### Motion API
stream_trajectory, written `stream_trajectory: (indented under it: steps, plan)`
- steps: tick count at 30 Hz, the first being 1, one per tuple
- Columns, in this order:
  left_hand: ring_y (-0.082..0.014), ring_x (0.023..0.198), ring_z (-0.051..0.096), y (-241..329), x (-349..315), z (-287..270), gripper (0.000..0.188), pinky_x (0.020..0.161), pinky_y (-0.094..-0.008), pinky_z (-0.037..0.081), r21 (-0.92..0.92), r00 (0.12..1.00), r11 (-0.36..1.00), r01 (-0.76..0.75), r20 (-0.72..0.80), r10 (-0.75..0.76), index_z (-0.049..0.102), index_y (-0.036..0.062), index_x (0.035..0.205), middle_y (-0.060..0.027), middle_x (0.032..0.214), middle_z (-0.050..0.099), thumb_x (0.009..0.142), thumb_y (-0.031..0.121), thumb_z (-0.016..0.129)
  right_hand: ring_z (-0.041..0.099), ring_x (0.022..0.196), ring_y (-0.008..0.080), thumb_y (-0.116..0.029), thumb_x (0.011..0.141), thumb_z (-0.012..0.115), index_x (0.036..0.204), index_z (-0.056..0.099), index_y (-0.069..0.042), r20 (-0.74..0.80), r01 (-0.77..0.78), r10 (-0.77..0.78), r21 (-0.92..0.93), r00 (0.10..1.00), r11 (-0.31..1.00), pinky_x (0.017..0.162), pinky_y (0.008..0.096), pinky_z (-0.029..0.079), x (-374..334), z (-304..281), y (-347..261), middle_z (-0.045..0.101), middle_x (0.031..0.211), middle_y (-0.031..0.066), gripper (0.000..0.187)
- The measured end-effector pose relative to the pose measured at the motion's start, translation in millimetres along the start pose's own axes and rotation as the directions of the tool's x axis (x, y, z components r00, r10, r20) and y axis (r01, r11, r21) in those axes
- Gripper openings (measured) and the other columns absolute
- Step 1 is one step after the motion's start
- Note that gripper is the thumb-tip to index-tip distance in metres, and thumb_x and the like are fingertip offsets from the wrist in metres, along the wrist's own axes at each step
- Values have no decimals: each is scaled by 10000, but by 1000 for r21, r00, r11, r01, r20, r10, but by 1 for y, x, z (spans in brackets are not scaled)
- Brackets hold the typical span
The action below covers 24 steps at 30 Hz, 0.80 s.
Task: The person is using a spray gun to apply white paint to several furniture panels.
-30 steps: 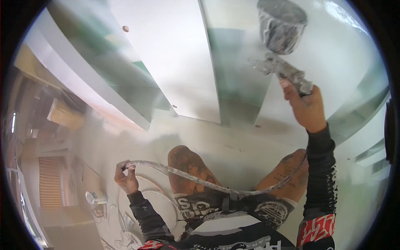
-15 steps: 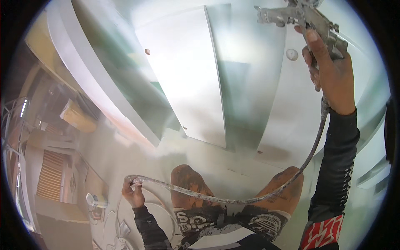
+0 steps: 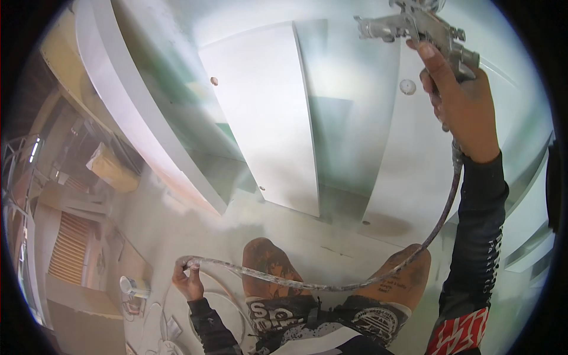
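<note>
My right hand (image 3: 458, 94) is closed round the grip of a metal spray gun (image 3: 408, 25) at the upper right, its nozzle toward the left. A paint-stained hose (image 3: 331, 288) hangs from the gun's handle and sags across in front of my knees. At lower left my left hand (image 3: 188, 279) pinches that hose, which bends back down past the fingers. Left of the gun stands a white panel (image 3: 263, 118) with small round holes, leaning on a pale green and white surface. Another white panel (image 3: 396, 160) with a round hole is behind the gun hand.
A long curved white board (image 3: 139, 118) runs along the left. Coils of hose (image 3: 228, 305) lie on the floor beside my left forearm, near a white can (image 3: 133, 286). Farther left are a wrapped tan bundle (image 3: 112, 167), cardboard (image 3: 83, 290) and a metal frame (image 3: 23, 177).
The spray gun and my right hand have shifted slightly left and down in the picture. The panels sit slightly lower in view. Both grips stay the same.
</note>
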State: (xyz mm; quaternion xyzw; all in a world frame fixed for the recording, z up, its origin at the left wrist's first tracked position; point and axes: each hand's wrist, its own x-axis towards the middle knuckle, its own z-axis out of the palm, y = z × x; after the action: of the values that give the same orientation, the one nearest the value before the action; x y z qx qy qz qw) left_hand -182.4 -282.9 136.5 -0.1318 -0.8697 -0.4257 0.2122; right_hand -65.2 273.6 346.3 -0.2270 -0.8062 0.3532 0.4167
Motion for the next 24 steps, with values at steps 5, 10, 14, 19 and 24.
stream_trajectory:
  steps: [5, 10, 14, 19, 24]
  plan:
    - [-148, 773, 575, 10, 9, 2, 337, 762, -292, 465, 23, 1000, 1000, 5, 3, -6, 640, -4, 879, -43, 795, 621, 789, 312, 714, 416, 452, 35, -533, 891, 589, 992, 715, -77, 102, -145, 146, -17, 984, 989, 423, 209, 332, -26, 3, 9, 462, 569, -55, 484]
    - [-149, 778, 581, 16, 16, -1, 348, 772, -294, 467, 52, 1000, 999, -5, 22, 4, 650, -7, 888, -45, 799, 625, 774, 313, 725, 464, 536, 93, -476, 846, 696, 664, 588, -26, 172, -267, 245, 120, 954, 956, 533, 247, 398, -64, 15, 31, 521, 575, -4, 498]
    - [-149, 779, 583, 19, 18, 0, 310, 779, -293, 470, 19, 999, 1000, -9, 31, 8, 650, -9, 892, -49, 804, 629, 760, 260, 730, 472, 619, 84, -336, 886, 696, 894, 671, 15, 274, -314, 261, 172, 926, 934, 575, 249, 414, -89, 18, 35, 558, 663, 1, 352]
    - [-147, 778, 585, 26, 22, -2, 253, 788, -293, 474, 12, 997, 1000, -14, 79, 13, 650, -10, 895, -51, 812, 633, 744, 183, 715, 464, 629, 71, -258, 921, 654, 1057, 670, 31, 386, -288, 178, 251, 905, 924, 593, 247, 420, -122, 35, 61, 581, 671, 17, 320]
    - [-149, 775, 588, 32, 26, -2, 254, 803, -299, 480, 105, 997, 994, -42, 62, 36, 653, -12, 908, -44, 802, 628, 736, 164, 712, 521, 555, 144, -263, 918, 647, 1035, 664, 34, 504, -454, 358, 76, 786, 888, 563, 303, 443, -148, 48, 67, 609, 622, 98, 320]
